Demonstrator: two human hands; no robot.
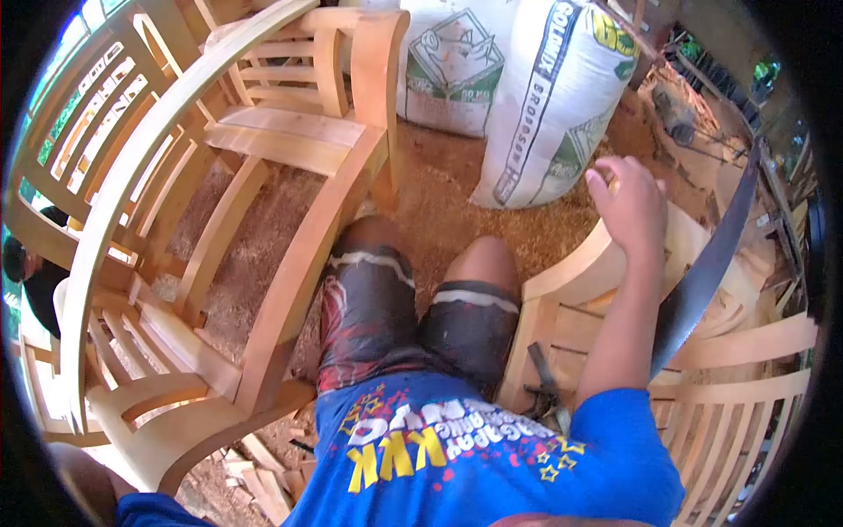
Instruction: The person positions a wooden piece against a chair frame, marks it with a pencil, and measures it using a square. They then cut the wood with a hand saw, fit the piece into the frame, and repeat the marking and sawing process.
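My right hand [634, 209] is raised over the curved arm of a wooden chair frame [575, 270], near a white printed sack [549, 105]. Its fingers are loosely bent with the thumb apart, and no held object shows. Behind my right forearm, a long handsaw [709, 255] slants across the slatted chair frame, its toothed edge showing. I cannot see its handle. Part of my left arm [83, 479] appears at the lower left corner, but the hand is out of view. On my left stands an unpainted wooden armchair frame [294, 290] with an open seat.
A second white sack [452, 66] stands by the first. A dark metal tool [546, 382] lies close to my right side. Wood offcuts [263, 479] and sawdust cover the ground. At the far left, a person in dark clothing [44, 285] is partly hidden behind the chair frames.
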